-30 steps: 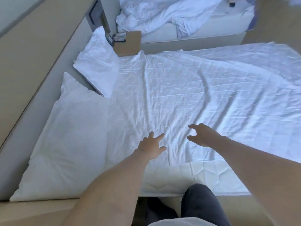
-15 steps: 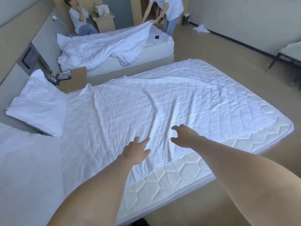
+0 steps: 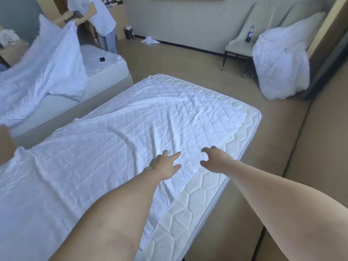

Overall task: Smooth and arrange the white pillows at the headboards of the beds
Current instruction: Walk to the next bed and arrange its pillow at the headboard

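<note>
Both my arms reach out over the near bed, whose wrinkled white quilted sheet (image 3: 116, 140) leaves the mattress edge (image 3: 195, 210) bare on the near side. My left hand (image 3: 165, 164) hovers palm down with fingers spread, holding nothing. My right hand (image 3: 214, 159) is beside it, fingers curled and apart, also holding nothing. No pillow on this bed is in view. A white pillow or bundle of bedding (image 3: 280, 61) rests against a chair at the far right.
A second bed (image 3: 105, 72) stands at the back left, where a person (image 3: 101, 17) lifts a white duvet (image 3: 47, 68). A small dark object (image 3: 102, 59) lies on that bed. A pale chair (image 3: 244, 40) holds a bottle (image 3: 250, 34). Tan floor surrounds the beds.
The view has swung right, away from the headboard; the two pillows at the left have left the frame. My hands stay stretched out over the sheet. The person at the far bed has raised the duvet.
</note>
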